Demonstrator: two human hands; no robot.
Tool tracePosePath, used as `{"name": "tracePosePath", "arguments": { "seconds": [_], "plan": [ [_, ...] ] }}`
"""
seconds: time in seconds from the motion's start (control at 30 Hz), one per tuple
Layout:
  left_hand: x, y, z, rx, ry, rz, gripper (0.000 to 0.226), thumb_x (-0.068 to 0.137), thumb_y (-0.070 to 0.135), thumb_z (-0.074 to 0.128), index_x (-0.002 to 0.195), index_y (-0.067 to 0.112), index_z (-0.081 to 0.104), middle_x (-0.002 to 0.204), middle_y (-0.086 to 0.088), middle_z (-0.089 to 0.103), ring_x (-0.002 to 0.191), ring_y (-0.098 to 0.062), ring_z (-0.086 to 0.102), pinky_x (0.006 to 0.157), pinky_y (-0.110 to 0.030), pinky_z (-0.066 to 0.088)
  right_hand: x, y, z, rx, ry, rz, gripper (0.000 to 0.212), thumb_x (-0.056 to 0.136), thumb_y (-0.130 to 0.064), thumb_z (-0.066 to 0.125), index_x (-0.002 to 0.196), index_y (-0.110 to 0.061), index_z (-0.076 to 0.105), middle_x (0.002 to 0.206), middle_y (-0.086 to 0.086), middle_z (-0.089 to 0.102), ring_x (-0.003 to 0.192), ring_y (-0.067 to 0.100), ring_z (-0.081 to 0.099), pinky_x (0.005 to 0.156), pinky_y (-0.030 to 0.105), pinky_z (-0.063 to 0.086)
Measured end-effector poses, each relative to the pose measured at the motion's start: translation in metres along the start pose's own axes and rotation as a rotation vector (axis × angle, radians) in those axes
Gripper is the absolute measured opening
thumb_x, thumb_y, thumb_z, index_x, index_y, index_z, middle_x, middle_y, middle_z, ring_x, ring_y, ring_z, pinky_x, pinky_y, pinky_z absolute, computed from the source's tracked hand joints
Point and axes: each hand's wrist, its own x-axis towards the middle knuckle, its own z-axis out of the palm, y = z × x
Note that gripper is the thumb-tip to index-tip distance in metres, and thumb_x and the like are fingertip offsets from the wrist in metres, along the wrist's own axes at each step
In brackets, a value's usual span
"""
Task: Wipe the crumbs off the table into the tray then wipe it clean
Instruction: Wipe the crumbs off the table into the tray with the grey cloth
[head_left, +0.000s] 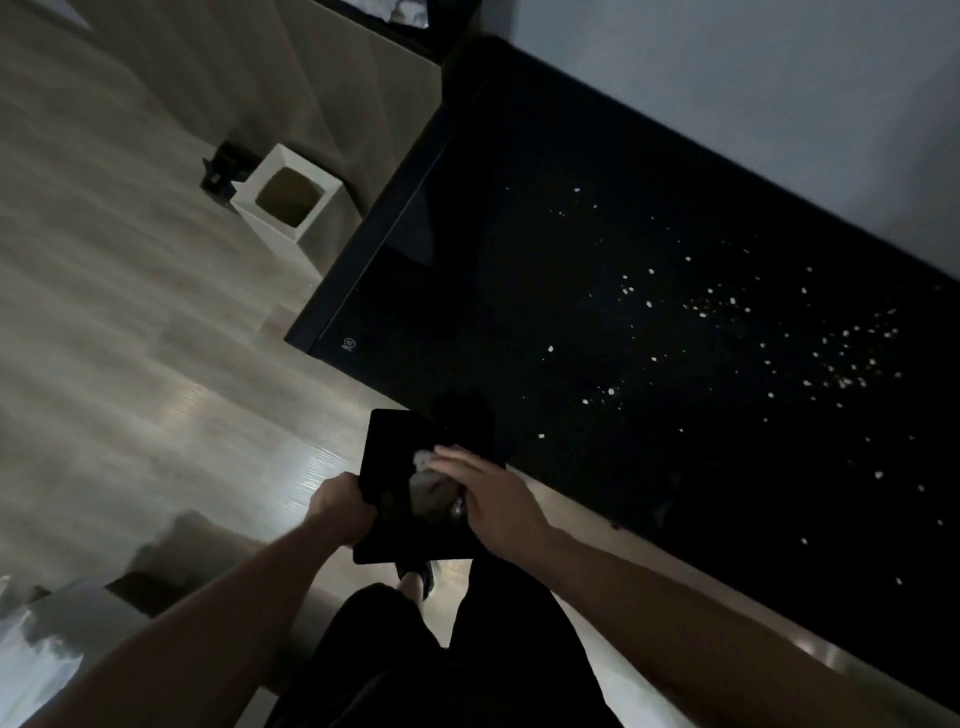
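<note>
Here, a dim room is seen from above, looking down a person's two bare forearms. The left hand (340, 501) grips the left edge of a black rectangular tray (387, 452), fingers curled around its rim, holding it in the air just off the near edge of a black glossy table (519, 270). The right hand (493, 499) lies flat over a crumpled grey cloth (428, 491) resting in the tray, fingers spread and pressing on it; whether they close around the cloth cannot be told. Pale crumbs (841, 358) are scattered across the table top, thickest toward the right, well apart from the tray. On the wooden floor (130, 312) beyond the table's left end stands a white square bin (285, 200). The person's dark trousers (441, 675) fill the bottom of the view.
</note>
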Motion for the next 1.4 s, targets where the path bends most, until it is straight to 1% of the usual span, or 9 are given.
{"name": "tracePosePath", "arguments": {
  "seconds": [0.13,0.33,0.47,0.57,0.67,0.97,1.13,1.23,1.4],
  "plan": [
    [0.001,0.004,0.001,0.038,-0.022,0.021,0.026,0.079,0.018,0.057,0.098,0.007,0.070,0.088,-0.010,0.071,0.091,-0.031,0.071,0.066,-0.029,0.050,-0.019,0.008,-0.051,0.191,0.375,0.189,0.065,0.092,0.013,0.039,0.145,-0.019,0.060,0.156,-0.007,0.052,0.146,0.005,0.045,0.120,0.033,0.040],
    [0.001,0.019,0.008,0.066,-0.030,0.040,0.023,0.080,0.017,0.057,0.096,0.005,0.069,0.094,-0.013,0.074,0.093,-0.032,0.071,0.064,-0.029,0.046,-0.028,0.082,-0.161,-0.076,0.681,0.354,0.058,0.098,0.006,0.042,0.151,-0.016,0.053,0.162,0.000,0.045,0.153,0.014,0.036,0.126,0.035,0.030],
    [0.004,0.026,0.015,0.076,-0.036,0.036,0.019,0.080,0.017,0.056,0.090,0.006,0.068,0.092,-0.012,0.073,0.092,-0.033,0.070,0.063,-0.029,0.044,-0.015,0.141,-0.185,-0.270,0.497,0.621,0.056,0.100,-0.010,0.048,0.154,-0.027,0.046,0.170,0.001,0.027,0.158,0.032,0.019,0.127,0.058,0.019],
    [0.006,0.035,0.019,0.073,-0.037,0.034,0.014,0.080,0.018,0.056,0.086,0.010,0.066,0.092,-0.013,0.073,0.092,-0.033,0.070,0.064,-0.029,0.046,-0.003,0.151,-0.167,-0.468,0.371,0.697,0.069,0.099,-0.027,0.045,0.164,-0.034,0.021,0.175,0.004,0.009,0.158,0.042,0.005,0.126,0.064,0.008],
    [0.008,0.043,0.023,0.058,-0.035,0.020,0.020,0.080,0.018,0.056,0.091,0.008,0.069,0.094,-0.012,0.073,0.095,-0.033,0.069,0.067,-0.029,0.047,0.000,0.139,-0.142,-0.475,0.411,0.656,0.075,0.095,-0.031,0.034,0.166,-0.031,0.011,0.175,0.006,0.003,0.160,0.036,0.001,0.128,0.058,0.007],
    [0.004,0.045,0.026,-0.029,-0.043,0.004,0.027,0.078,0.018,0.057,0.098,0.004,0.068,0.096,-0.015,0.072,0.093,-0.034,0.070,0.071,-0.032,0.053,-0.029,0.069,-0.047,-0.314,0.310,0.326,0.071,0.089,-0.023,0.033,0.160,-0.027,0.038,0.172,-0.002,0.022,0.161,0.020,0.009,0.130,0.049,0.011],
    [-0.005,0.040,0.026,-0.035,-0.035,0.015,0.030,0.081,0.019,0.061,0.105,0.003,0.068,0.102,-0.017,0.072,0.098,-0.035,0.069,0.076,-0.034,0.054,-0.045,0.017,0.006,-0.049,0.198,0.263,0.067,0.089,-0.010,0.046,0.153,-0.028,0.048,0.166,-0.010,0.037,0.155,0.011,0.030,0.126,0.044,0.028],
    [-0.010,0.040,0.028,-0.018,-0.026,0.018,0.032,0.083,0.023,0.064,0.108,0.004,0.067,0.105,-0.016,0.072,0.101,-0.034,0.069,0.079,-0.035,0.054,-0.047,-0.009,0.002,0.118,0.291,0.333,0.063,0.096,-0.003,0.047,0.151,-0.031,0.051,0.160,-0.014,0.045,0.145,0.003,0.042,0.120,0.028,0.037],
    [-0.016,0.043,0.025,-0.065,-0.031,0.006,0.037,0.082,0.028,0.065,0.108,0.001,0.066,0.106,-0.018,0.072,0.103,-0.035,0.068,0.083,-0.037,0.056,-0.046,-0.001,-0.050,0.191,0.487,0.371,0.064,0.097,0.003,0.047,0.151,-0.029,0.052,0.152,-0.013,0.053,0.135,-0.009,0.044,0.117,0.012,0.032]
  ]
}}
